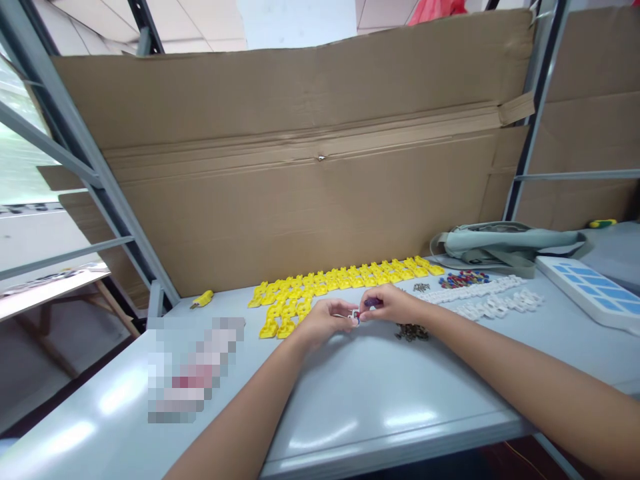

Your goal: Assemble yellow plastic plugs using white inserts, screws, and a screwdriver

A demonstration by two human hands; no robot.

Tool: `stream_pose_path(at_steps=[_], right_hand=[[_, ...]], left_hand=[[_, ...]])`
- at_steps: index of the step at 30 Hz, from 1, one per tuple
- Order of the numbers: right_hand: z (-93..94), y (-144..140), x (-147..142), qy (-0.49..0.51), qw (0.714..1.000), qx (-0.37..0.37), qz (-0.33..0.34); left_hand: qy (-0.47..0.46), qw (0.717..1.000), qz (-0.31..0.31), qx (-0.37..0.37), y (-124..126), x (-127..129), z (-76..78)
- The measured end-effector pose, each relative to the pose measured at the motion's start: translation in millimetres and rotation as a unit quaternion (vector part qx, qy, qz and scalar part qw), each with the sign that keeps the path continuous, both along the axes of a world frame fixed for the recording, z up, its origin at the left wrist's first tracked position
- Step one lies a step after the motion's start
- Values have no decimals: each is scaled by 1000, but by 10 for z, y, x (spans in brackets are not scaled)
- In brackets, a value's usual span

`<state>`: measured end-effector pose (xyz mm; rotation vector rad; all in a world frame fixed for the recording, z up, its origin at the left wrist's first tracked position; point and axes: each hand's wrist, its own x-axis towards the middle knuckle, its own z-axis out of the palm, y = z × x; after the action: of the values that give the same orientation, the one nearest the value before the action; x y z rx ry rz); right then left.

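Observation:
Above the middle of the grey table, both hands meet. My left hand [327, 321] pinches a small white plastic part [355, 316] at its fingertips. In my right hand [393, 305], curled fingers grip a dark purple object [372, 303] that looks like a short handle; its far end is hidden. The right fingertips touch the white part, where a bit of red and blue shows. Just behind the left hand stand rows of yellow plastic pieces [287, 310]. Below the right wrist lies a pile of small brass-coloured metal pieces [413, 332].
To the right lie small silver metal pieces [421, 287], red and blue bits [465, 279] and rows of white plastic parts [500, 303]. Beyond them are a green bag [500, 240] and a white-and-blue tray [590, 287]. One yellow piece [203, 299] sits far left. A cardboard wall [300, 213] backs the table.

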<state>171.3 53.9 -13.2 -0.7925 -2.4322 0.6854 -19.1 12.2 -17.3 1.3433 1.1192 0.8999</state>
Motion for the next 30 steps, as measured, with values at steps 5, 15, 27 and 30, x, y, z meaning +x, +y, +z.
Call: stream_pose_path(at_steps=[5, 15, 27, 30], right_hand=[[77, -37, 13, -48, 998, -35, 17], [97, -14, 100, -91, 993, -64, 51], [145, -34, 80, -164, 982, 34, 87], [182, -76, 70, -188, 977, 55, 84]], left_hand=[[25, 998, -12, 57, 55, -18, -72], [136, 980, -82, 120, 53, -1, -83], [51, 996, -79, 0, 24, 11, -60], [38, 996, -76, -20, 29, -6, -82]])
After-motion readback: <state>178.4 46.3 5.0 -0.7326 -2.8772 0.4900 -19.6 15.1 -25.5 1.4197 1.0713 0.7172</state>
